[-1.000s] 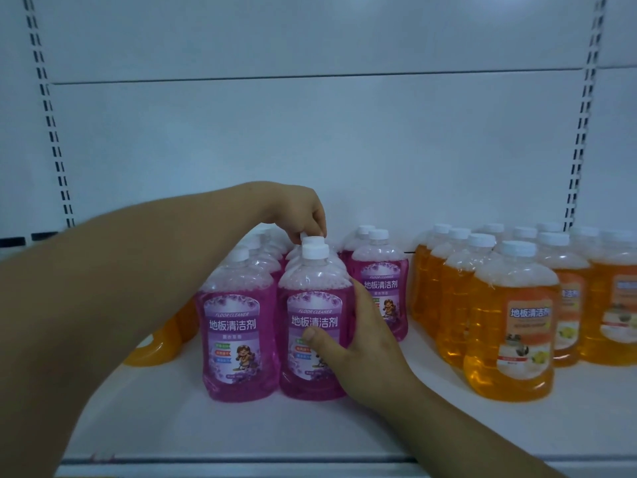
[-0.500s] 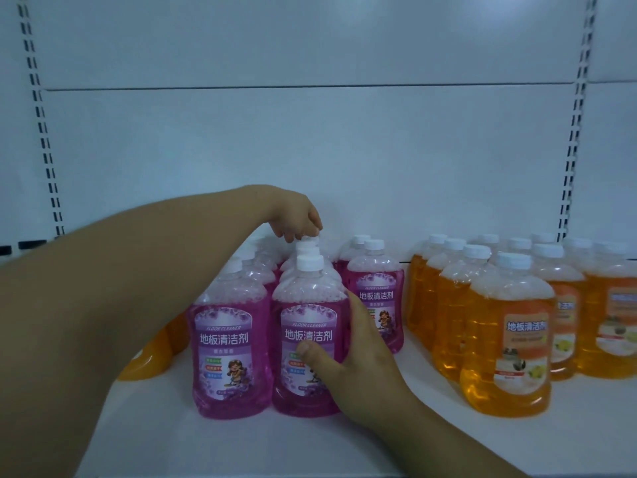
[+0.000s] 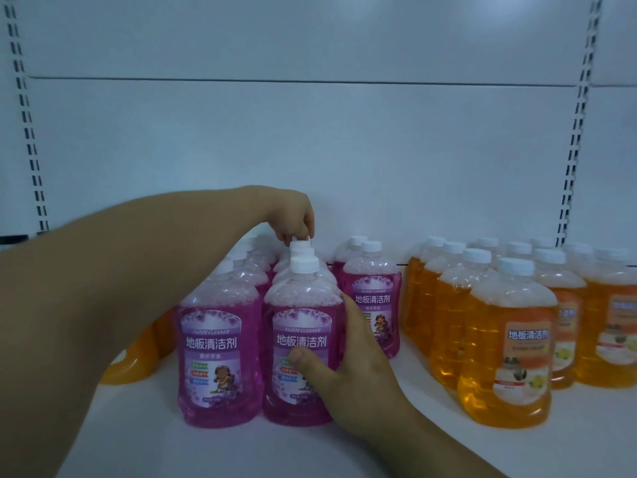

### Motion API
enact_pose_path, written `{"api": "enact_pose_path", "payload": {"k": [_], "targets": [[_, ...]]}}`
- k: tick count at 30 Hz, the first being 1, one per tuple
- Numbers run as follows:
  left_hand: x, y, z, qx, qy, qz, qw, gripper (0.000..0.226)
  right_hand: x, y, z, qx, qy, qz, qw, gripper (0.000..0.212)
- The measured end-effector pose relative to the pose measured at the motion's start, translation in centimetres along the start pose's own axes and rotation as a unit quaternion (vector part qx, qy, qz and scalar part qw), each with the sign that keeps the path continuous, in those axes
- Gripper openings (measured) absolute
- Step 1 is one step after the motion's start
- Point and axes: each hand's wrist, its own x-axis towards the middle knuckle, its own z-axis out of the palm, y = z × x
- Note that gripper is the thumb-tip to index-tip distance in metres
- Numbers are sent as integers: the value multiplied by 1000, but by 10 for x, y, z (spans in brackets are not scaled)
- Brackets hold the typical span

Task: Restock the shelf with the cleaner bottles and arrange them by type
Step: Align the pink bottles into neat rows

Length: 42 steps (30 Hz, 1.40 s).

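Purple cleaner bottles (image 3: 219, 357) stand in rows mid-shelf, and your right hand (image 3: 351, 367) is clamped round the front bottle (image 3: 303, 339) of the middle row, thumb across its label. Your left hand (image 3: 296, 219) reaches over the rows, fingertips pinching the white cap (image 3: 299, 243) of a bottle further back. Orange bottles (image 3: 506, 343) stand grouped to the right on the white shelf (image 3: 241, 446), apart from the purple.

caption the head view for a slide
Restocking: right hand grips the front purple bottle, left hand pinches a rear cap; orange bottles grouped at right.
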Motion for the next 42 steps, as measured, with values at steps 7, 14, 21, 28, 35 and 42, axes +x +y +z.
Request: {"api": "enact_pose_path", "payload": {"k": [7, 14, 21, 28, 35, 42], "targets": [[-15, 3, -13, -53, -7, -22, 998, 33, 0, 3, 1, -10, 5, -7, 1000, 80], [-81, -21, -13, -177, 123, -31, 976, 36, -1, -1, 2, -22, 18, -14, 999, 85], [-150, -35, 29, -383, 285, -87, 874, 50, -2, -5, 6, -52, 43, -17, 998, 105], [-210, -12, 124, -581, 258, -102, 765, 99, -5, -9, 4, -75, 23, -42, 996, 104], [-206, -14, 170, -548, 267, -89, 788, 88, -2, -6, 4, -58, 23, -31, 998, 94], [-201, -21, 176, -549, 261, -75, 790, 73, -10, -13, 8, -42, 28, -12, 999, 89]]}}
